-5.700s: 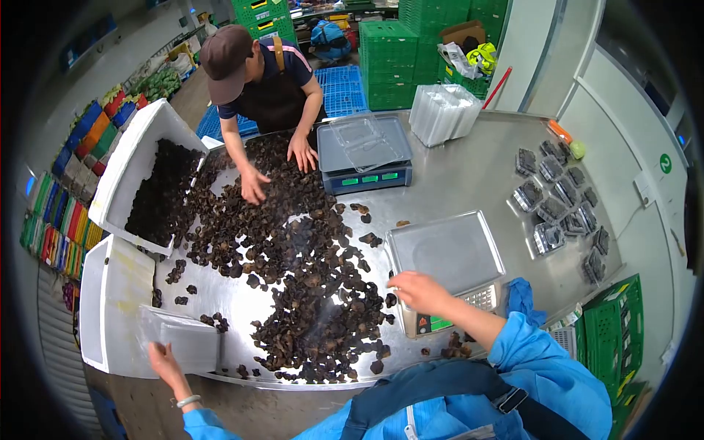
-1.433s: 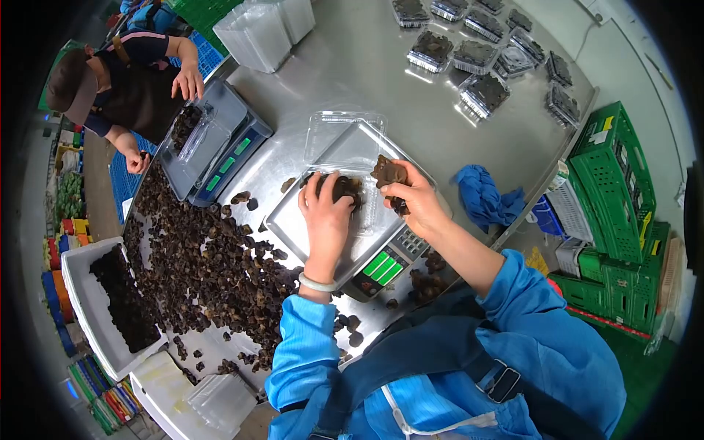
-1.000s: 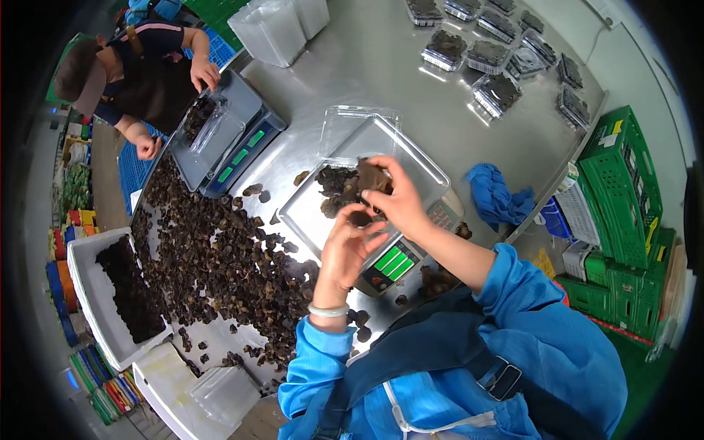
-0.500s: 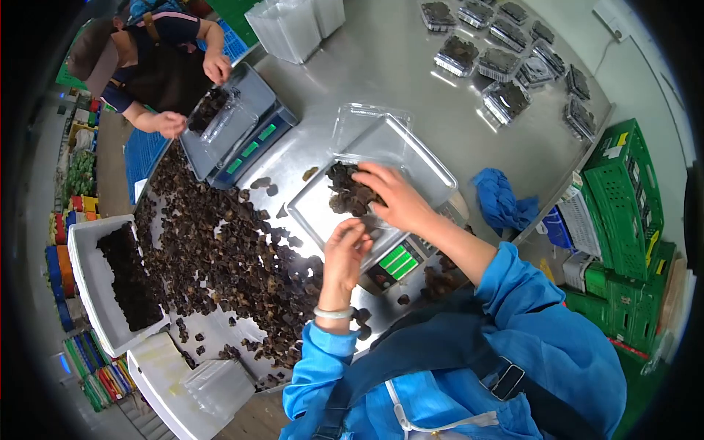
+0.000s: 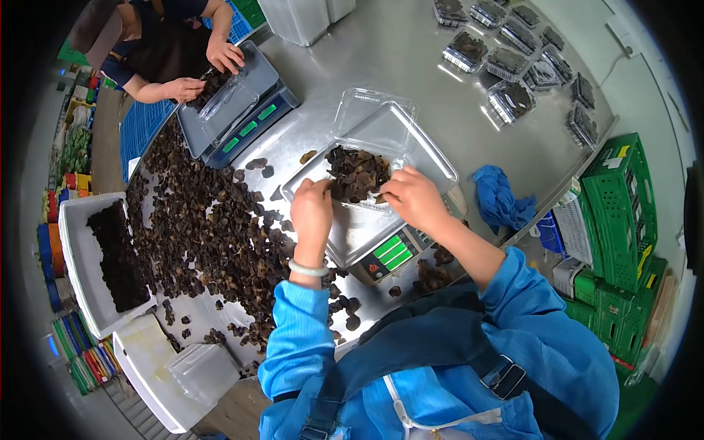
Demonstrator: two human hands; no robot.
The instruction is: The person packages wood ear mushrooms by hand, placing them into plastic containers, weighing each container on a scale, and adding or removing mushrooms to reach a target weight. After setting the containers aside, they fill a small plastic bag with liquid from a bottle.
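Both my hands have come down to the mushrooms (image 5: 358, 174) in the tray (image 5: 367, 150) on the scale (image 5: 381, 242). Left hand (image 5: 312, 213) presses the heap's left edge with closed fingers; right hand (image 5: 412, 199) pinches a piece at its right, so nothing spills onto the desk (image 5: 411, 66).

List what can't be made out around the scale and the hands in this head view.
- Scale readout: green display is lit, digits too small to read.
- Tray front corners: covered by the left hand and right hand.
- Fingertips of both hands: buried at the mushrooms, so the grip is unclear.
- Co-worker: cut off by the top edge.
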